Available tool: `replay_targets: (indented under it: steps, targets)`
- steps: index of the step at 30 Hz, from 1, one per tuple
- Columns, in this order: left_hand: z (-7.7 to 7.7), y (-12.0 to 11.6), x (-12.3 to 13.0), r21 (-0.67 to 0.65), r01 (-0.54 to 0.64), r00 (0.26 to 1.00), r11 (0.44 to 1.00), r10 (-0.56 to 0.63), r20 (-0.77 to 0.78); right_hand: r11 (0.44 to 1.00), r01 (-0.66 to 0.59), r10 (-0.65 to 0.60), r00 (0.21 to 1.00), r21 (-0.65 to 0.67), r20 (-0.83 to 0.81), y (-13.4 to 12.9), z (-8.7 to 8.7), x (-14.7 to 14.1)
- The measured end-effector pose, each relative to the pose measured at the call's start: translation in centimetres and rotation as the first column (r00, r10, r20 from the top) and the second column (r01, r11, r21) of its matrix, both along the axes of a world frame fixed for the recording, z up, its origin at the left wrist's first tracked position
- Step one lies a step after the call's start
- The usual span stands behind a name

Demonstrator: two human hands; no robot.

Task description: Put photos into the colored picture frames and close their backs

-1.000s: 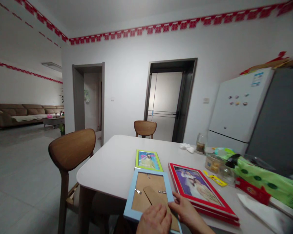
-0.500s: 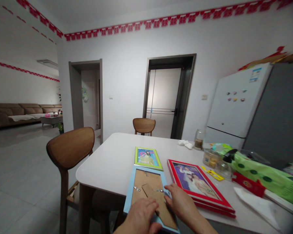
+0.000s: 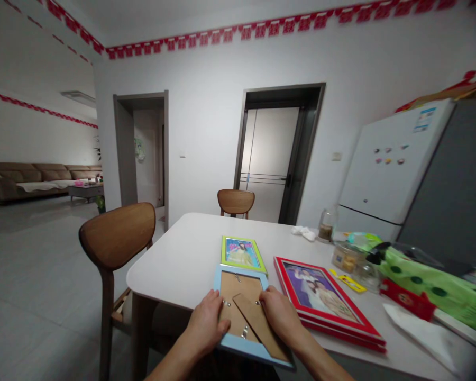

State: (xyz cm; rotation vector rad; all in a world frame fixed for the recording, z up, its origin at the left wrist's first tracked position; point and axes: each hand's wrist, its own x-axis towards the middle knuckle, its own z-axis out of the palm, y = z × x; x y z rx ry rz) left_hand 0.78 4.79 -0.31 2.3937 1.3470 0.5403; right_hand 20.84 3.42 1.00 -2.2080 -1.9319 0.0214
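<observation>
A light blue photo frame (image 3: 244, 345) lies face down at the table's near edge, its brown backboard (image 3: 230, 286) facing up. Metal clips and a slanting stand leg (image 3: 257, 323) show on the back. My left hand (image 3: 207, 321) is closed around the frame's left side, thumb over the backboard. On the right side, my right hand (image 3: 280, 312) grips the frame, fingers partly covering the border and a clip. Just beyond it lies a green photo frame (image 3: 243, 255), picture up. Stacked red photo frames (image 3: 329, 296) lie to the right of my right hand.
On the white table's (image 3: 174, 264) right side are a glass jar (image 3: 327, 225), plastic containers (image 3: 345, 256), a yellow tool (image 3: 352, 283), white paper (image 3: 418, 330) and a green bag (image 3: 420, 280). A wooden chair (image 3: 119, 235) stands left, another chair (image 3: 236, 201) behind.
My left hand has moved from the lower backboard to the frame's left edge, uncovering the lower clip. My right hand has shifted slightly up and now grips the right side. The view tilted slightly.
</observation>
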Motion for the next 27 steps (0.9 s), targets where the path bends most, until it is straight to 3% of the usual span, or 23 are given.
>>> replay_targets:
  steps: [5,15,27]
  targets:
    - [-0.2,0.1,0.0,0.025,0.002,1.0,1.0,-0.002,0.001,0.997,-0.036,0.033,0.998,0.061,0.045,0.4,-0.4,0.4]
    - [-0.2,-0.1,0.2,0.081,0.001,1.0,0.997,0.0,-0.016,0.999,-0.013,0.011,0.998,0.034,0.062,1.2,-0.9,0.1]
    - [-1.0,-0.1,0.2,0.102,-0.018,1.0,0.995,0.015,0.026,0.997,-0.051,0.049,0.998,0.05,0.042,1.0,0.1,-0.1]
